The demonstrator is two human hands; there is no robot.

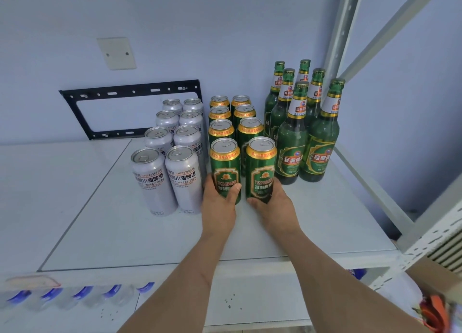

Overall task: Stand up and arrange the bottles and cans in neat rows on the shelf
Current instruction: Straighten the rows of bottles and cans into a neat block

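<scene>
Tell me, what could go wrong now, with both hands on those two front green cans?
The left hand and right hand each grip a front green can low down, so a hard push might tip it back into the cans behind. The silver cans stand almost against the left hand; a sideways nudge could knock them. The green bottles are tall, close-packed, and near the right-hand can; a bump could topple several.

A black perforated metal mounting bracket (130, 108) is fixed to the pale blue wall (200, 32). Above it sits a blank beige cover plate (116, 53) with two screws. Blurred clear bottles with blue caps (82, 295) line the lower level.
</scene>
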